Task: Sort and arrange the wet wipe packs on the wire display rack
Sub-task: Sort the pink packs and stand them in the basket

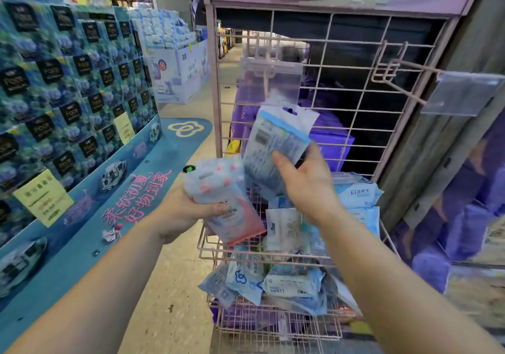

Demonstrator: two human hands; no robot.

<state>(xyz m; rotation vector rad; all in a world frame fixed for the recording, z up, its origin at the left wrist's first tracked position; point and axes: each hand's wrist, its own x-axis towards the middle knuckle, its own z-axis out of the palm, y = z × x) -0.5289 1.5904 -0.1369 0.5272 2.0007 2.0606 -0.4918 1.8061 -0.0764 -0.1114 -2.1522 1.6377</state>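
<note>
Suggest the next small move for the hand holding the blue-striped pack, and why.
Probably lift the blue-striped pack in the right hand until its hang hole meets the peg hook just above. The hole sits near that hook, while the left hand only holds a pink-patterned pack aside.

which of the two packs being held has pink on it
The pack in the left hand: the pink-patterned pack has pink marks and a pink lower end. The right hand's blue-striped pack shows none.

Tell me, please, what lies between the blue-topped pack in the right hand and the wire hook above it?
In the head view, only bare rack grid separates the blue-topped pack, held by the right hand, from the hook with its clear tag.
</note>
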